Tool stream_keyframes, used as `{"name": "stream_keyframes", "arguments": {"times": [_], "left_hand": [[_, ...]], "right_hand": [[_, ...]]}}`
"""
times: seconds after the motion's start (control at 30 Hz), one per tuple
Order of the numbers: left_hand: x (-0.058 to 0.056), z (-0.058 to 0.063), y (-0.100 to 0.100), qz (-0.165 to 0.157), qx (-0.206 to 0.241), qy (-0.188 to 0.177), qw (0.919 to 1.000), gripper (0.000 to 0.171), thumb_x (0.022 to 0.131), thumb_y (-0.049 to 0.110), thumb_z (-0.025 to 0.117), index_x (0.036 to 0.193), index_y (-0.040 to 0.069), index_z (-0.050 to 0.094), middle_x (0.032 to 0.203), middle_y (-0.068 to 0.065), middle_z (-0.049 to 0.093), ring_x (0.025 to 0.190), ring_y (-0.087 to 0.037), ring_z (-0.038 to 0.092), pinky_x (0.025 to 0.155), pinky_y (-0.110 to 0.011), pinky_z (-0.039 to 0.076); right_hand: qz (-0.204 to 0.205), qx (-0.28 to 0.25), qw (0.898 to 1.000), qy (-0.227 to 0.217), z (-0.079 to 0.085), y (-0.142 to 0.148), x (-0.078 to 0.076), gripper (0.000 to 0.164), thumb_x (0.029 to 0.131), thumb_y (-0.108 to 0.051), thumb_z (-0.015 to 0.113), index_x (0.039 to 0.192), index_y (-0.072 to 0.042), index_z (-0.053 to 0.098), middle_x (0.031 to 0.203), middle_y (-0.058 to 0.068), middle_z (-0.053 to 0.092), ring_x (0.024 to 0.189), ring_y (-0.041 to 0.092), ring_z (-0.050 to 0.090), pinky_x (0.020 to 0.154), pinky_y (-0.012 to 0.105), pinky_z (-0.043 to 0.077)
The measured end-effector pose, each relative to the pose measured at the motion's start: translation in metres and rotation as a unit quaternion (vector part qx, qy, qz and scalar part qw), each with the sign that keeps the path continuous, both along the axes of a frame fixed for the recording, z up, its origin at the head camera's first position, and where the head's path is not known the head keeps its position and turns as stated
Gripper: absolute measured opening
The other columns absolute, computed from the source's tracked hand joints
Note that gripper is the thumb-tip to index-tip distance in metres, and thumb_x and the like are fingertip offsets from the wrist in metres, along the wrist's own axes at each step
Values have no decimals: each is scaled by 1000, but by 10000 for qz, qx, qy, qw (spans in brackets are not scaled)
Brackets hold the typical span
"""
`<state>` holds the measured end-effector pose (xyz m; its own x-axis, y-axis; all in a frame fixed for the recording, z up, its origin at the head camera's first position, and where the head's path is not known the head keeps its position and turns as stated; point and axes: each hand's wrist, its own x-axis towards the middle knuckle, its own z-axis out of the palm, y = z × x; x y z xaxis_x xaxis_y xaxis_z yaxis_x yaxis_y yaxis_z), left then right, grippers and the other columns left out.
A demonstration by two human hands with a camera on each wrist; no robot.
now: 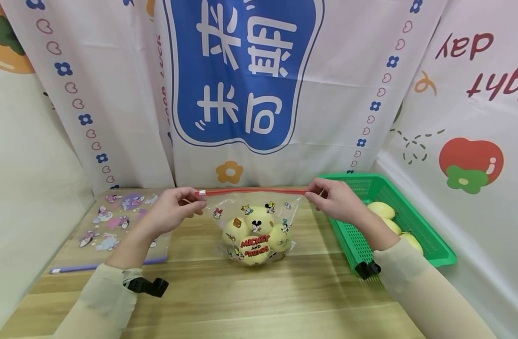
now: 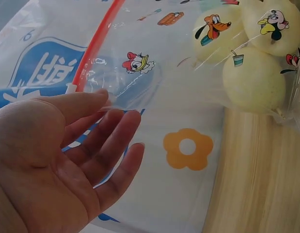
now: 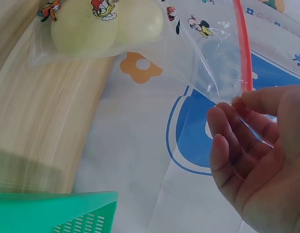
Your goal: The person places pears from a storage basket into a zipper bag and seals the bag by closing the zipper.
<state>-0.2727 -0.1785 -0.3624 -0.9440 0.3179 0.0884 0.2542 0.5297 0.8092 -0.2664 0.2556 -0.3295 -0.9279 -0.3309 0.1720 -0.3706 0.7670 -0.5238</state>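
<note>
A clear zipper bag [image 1: 238, 212] printed with cartoon characters hangs between the two hands, its red zip strip [image 1: 254, 190] stretched straight. Several pale yellow-green pears [image 2: 254, 80] lie in its lower part. My left hand [image 1: 180, 207] pinches the top corner by the white slider [image 1: 201, 192] between thumb and forefinger. At the opposite top corner, the right hand [image 1: 335, 197] pinches the end of the red strip with thumb and fingertips. In the right wrist view the pears [image 3: 84, 26] bulge at the bag's bottom.
On the right stands a green basket [image 1: 443, 256] holding several more pears [image 1: 382, 210], partly behind the right forearm. A flat printed bag [image 1: 127, 221] with a purple zip strip lies at the left on the wooden table [image 1: 259, 301]. A printed cloth [image 1: 335, 108] hangs behind.
</note>
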Motion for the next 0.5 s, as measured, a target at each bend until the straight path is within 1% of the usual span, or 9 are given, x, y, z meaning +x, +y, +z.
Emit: {"name": "stream_keyframes", "arguments": {"times": [0.07,0.13,0.2,0.27,0.37,0.43,0.5], "left_hand": [[-1,-1,-1,5,71,31,10000,28,109,29,71,123,5,74,113,-12,80,96,-17,73,84,-28,62],[-2,-2,-1,-22,174,-5,9998,30,109,29,72,124,4,74,115,-13,79,98,-19,74,84,-26,63],[-3,-4,-3,-72,297,-119,9995,31,109,27,72,127,2,72,118,-16,78,101,-20,75,85,-25,63],[-4,-6,-5,-125,433,-257,9987,33,109,25,71,130,0,70,123,-18,76,103,-20,75,86,-25,64],[-5,-8,-7,-110,594,-430,9972,33,109,25,72,130,-1,69,128,-19,75,105,-19,75,88,-26,64],[-6,-9,-7,-76,656,-426,9969,33,109,26,72,128,0,71,131,-18,76,104,-17,76,88,-26,64],[-6,-10,-6,-21,702,-374,9968,32,108,27,73,125,0,72,132,-19,76,103,-16,76,89,-27,64]], "right_hand": [[16,-147,9993,-355,-1,1,-2,20,109,-30,70,118,-12,73,99,5,75,78,15,70,72,33,59],[38,-267,9970,-729,-2,1,-5,26,107,-30,72,124,-10,71,105,8,75,81,17,72,73,33,61],[31,-348,9937,-1067,-5,1,-8,30,107,-29,73,129,-9,69,109,10,74,84,18,74,74,33,62],[-4,-430,9909,-1279,-7,0,-10,30,107,-27,73,130,-9,68,110,11,73,85,19,74,73,32,63],[-125,-613,9878,-1423,-9,-1,-12,22,109,-25,70,125,-10,70,106,10,72,85,20,73,70,31,62],[-229,-722,9868,-1434,-10,-2,-12,17,110,-24,69,120,-11,72,103,9,72,85,20,73,69,31,62],[-300,-785,9864,-1414,-10,-2,-12,16,111,-25,68,117,-11,73,101,8,72,85,21,72,68,31,61]]}}
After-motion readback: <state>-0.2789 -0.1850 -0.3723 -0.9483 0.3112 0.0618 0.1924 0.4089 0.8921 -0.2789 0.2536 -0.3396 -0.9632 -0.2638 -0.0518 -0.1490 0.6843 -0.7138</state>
